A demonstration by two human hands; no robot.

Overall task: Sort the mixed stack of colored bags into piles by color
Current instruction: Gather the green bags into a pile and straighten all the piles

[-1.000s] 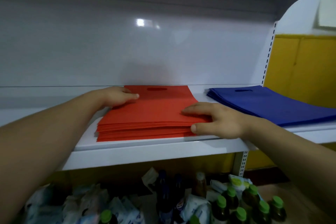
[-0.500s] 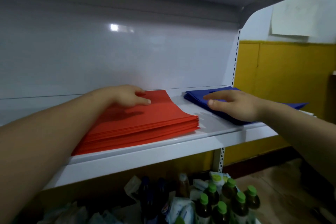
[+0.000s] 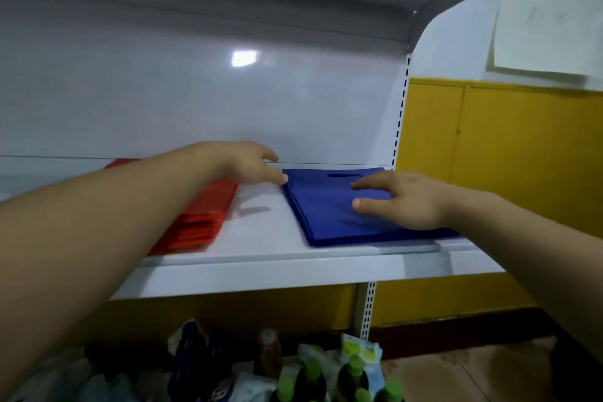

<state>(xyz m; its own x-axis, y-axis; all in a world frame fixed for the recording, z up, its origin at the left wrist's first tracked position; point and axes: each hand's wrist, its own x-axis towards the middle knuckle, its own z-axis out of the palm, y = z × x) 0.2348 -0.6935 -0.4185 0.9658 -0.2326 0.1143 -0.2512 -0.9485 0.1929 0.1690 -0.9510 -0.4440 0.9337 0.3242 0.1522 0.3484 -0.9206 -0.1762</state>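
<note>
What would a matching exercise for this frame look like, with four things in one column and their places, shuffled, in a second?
Column A
1. red bag pile
2. blue bag pile
3. right hand
4. green-capped bottles

Column B
a. on the shelf, to the right of the other pile
b. below the shelf
c. on the shelf, to the left of the other pile
d. over the blue bag pile, fingers spread

Pairs: 1-c, 2-a, 3-d, 4-b
</note>
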